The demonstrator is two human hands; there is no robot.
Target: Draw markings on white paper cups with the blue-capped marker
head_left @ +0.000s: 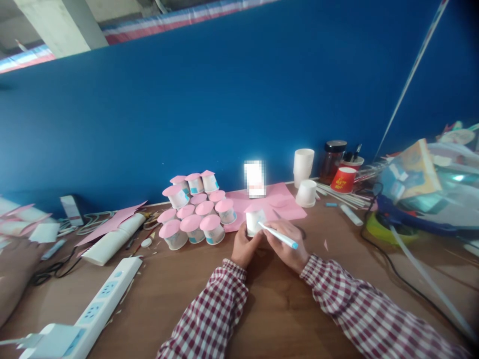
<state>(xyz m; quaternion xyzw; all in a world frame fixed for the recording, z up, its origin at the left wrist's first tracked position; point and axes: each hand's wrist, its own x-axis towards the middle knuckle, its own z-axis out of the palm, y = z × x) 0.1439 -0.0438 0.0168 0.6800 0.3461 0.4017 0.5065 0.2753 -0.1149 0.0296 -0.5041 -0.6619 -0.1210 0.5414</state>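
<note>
My left hand [245,246] is closed around the lower side of a small white paper cup [253,222], which stands inverted or upright, I cannot tell which, under a pale pink top. In my right hand [288,243] is a white felt-tip pen [280,236] with a light blue end, its tip at the cup's side. To the left stand several paper cups with pink paper cone tops [192,224], some bearing blue patches. Behind the held cup lies a sheet of pink paper [288,202], with a bright, pixelated object [255,178] above it.
White cups are stacked [303,167] behind an inverted white cup [306,193]. A red paper cup [343,180], a dark-lidded jar [333,162] and thin sticks [346,198] are at right. A power strip [98,304] lies at left, near another person's arm [17,279]. A blue partition [224,99] rises behind.
</note>
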